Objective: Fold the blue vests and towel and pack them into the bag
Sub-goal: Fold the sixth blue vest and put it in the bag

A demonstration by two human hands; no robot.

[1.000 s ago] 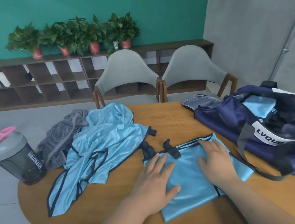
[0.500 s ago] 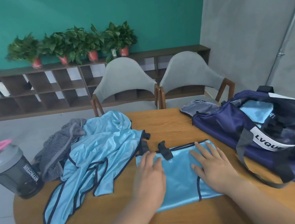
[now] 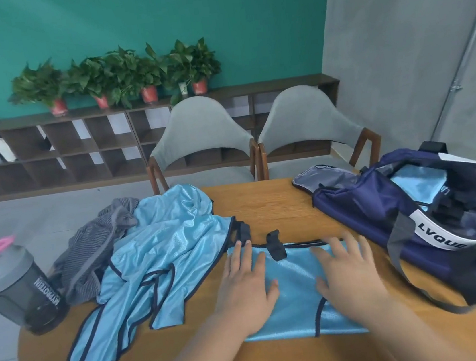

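A folded light-blue vest [image 3: 295, 281] with dark trim lies flat on the wooden table [image 3: 266, 203] in front of me. My left hand [image 3: 248, 284] presses flat on its left half, fingers straight. On its right half rests my right hand [image 3: 347, 272], fingers spread and straight. An unfolded blue vest [image 3: 162, 255] is heaped to the left, partly over a grey striped towel [image 3: 95, 251]. The navy bag [image 3: 434, 225] stands open at the right, with a folded blue vest [image 3: 418, 185] inside.
A dark shaker bottle [image 3: 14, 294] with a pink loop stands at the table's left edge. Two grey chairs [image 3: 202, 142] sit behind the table. A low shelf with potted plants [image 3: 116, 75] lines the green wall.
The vest under my hands went from a skewed sheet to a compact rectangle. Both hands slid over it and now lie side by side on top.
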